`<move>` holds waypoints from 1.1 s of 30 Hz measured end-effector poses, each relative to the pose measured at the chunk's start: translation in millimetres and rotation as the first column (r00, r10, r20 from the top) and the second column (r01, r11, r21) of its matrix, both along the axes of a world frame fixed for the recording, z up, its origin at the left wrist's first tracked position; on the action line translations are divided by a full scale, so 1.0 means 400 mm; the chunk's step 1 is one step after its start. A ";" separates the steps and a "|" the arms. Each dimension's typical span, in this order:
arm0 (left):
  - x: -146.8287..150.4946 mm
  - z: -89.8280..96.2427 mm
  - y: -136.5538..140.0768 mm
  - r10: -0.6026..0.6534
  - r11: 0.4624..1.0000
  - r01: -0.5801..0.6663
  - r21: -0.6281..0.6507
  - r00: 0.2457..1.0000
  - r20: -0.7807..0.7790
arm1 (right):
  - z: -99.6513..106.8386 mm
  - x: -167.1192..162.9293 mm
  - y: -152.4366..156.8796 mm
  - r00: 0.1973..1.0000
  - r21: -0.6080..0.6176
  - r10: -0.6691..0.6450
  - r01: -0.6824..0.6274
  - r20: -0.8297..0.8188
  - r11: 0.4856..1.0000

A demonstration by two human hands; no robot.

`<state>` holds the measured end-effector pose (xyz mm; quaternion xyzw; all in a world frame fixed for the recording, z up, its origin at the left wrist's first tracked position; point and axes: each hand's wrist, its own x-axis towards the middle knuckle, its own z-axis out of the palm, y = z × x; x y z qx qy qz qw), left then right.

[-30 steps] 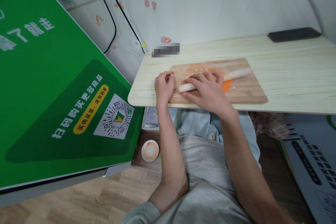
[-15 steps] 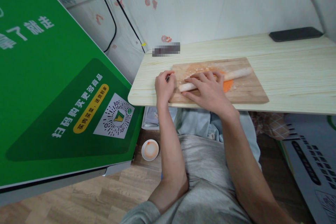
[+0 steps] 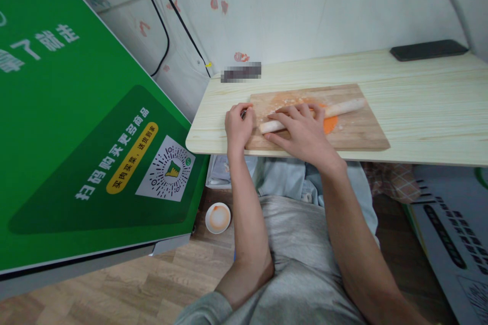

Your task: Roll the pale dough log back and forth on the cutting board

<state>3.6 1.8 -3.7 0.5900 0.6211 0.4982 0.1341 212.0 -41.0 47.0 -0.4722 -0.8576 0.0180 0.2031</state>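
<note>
A pale, floury rolling pin lies slantwise across the wooden cutting board. My right hand is laid over its left half, thumb on the near side and fingers bent over the far side. Under the pin, a flat orange piece, apparently dough, shows just right of my fingers. My left hand is curled closed at the board's left edge. A small dark, shiny bit shows between its fingers, too little of it to name.
The board rests on a light wood table. A black phone-like slab lies at the back right, and a blurred dark item at the back left. A green panel stands on the left. Below sits a white bowl.
</note>
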 end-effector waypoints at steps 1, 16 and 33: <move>0.000 0.000 0.000 -0.001 1.000 0.001 0.001 1.000 0.000 | 0.000 0.000 0.000 1.000 0.001 0.001 -0.001 -0.001 1.000; -0.005 -0.003 0.002 -0.010 1.000 0.010 -0.023 1.000 -0.009 | 0.003 0.000 -0.002 1.000 -0.015 0.008 -0.008 -0.018 1.000; 0.002 0.010 -0.003 -0.003 0.999 0.002 -0.033 1.000 -0.002 | 0.001 -0.002 0.000 1.000 -0.013 -0.002 0.002 -0.006 1.000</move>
